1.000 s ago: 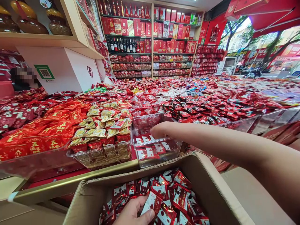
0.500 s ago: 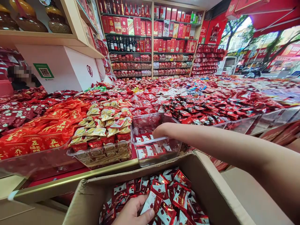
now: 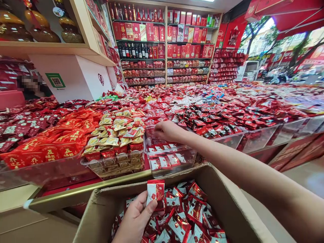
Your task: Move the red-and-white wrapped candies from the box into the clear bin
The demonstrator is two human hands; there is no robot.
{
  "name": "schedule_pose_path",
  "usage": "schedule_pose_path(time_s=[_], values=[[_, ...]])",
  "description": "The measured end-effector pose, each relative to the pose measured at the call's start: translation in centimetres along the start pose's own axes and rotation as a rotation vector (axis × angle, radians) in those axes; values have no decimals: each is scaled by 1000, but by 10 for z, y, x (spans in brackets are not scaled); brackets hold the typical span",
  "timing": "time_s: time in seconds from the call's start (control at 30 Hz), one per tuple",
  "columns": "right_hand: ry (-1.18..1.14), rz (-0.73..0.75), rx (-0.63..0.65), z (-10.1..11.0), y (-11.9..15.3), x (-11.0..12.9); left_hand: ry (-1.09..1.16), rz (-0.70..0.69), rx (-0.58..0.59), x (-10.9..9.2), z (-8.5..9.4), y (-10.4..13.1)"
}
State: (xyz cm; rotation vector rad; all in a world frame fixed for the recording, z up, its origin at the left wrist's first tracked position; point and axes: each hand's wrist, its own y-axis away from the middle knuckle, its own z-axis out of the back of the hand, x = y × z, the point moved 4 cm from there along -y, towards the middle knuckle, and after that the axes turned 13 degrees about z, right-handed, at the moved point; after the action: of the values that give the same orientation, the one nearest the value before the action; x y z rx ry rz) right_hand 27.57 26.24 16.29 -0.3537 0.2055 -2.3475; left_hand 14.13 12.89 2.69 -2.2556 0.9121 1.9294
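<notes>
Between the thumb and fingers of my left hand is a small red-and-white candy packet, held upright above the cardboard box. Loose candy packets of the same kind lie heaped inside the box. My right hand hovers over a clear plastic bin, its fingers loosely bent downward. No packet shows in them, though the fingertips are partly turned away. Rows of matching red-and-white packets stand along the bin's front.
Left of the bin, a clear tub holds stacked gold durian packets. Red bags lie farther left; black-and-red packets are heaped to the right. A gold counter edge runs behind the box. A person is at the far left.
My left hand has lifted a packet from the heap and turned it upright. My right hand has risen out of the bin, moving up and slightly left. The camera view has shifted a little.
</notes>
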Motion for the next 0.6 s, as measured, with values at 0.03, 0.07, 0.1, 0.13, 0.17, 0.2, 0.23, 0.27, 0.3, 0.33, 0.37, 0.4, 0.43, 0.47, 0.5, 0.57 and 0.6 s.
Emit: schedule_pose_path(time_s=[0.03,0.07,0.1,0.13,0.17,0.2,0.23,0.27,0.3,0.33,0.37,0.4,0.43,0.47,0.5,0.57,0.6], values=[[-46,58,-95,7,10,13,3,1,-5,-1,1,1],[-109,113,-182,12,23,27,6,-2,-15,-2,2,2],[-184,142,-217,11,37,40,9,-7,-26,-3,3,3],[-247,107,-198,5,51,50,15,-13,-36,-3,4,3],[-281,31,-165,-6,65,57,21,-18,-38,-3,4,3],[-331,-50,-135,-20,78,62,29,-18,-32,-3,4,4],[-424,-94,-110,-36,90,65,32,-18,-15,-2,2,4],[-550,-129,-106,-53,99,67,31,-19,5,-1,0,4],[-682,-152,-118,-68,107,68,26,-18,24,0,-2,4],[-803,-165,-143,-81,112,68,20,-16,38,1,-4,5],[-890,-179,-175,-89,116,67,15,-13,43,2,-6,5],[-937,-184,-201,-92,119,67,5,-13,37,3,-7,5],[-955,-173,-225,-89,120,67,-11,-20,22,4,-7,6],[-957,-149,-240,-81,120,67,-24,-30,2,5,-7,6],[-939,-121,-261,-68,118,66,-33,-39,-17,5,-7,6],[-850,-85,-345,-32,108,59,-42,-41,-59,6,-6,6],[-766,-93,-397,-14,99,51,-46,-30,-79,7,-5,5]])
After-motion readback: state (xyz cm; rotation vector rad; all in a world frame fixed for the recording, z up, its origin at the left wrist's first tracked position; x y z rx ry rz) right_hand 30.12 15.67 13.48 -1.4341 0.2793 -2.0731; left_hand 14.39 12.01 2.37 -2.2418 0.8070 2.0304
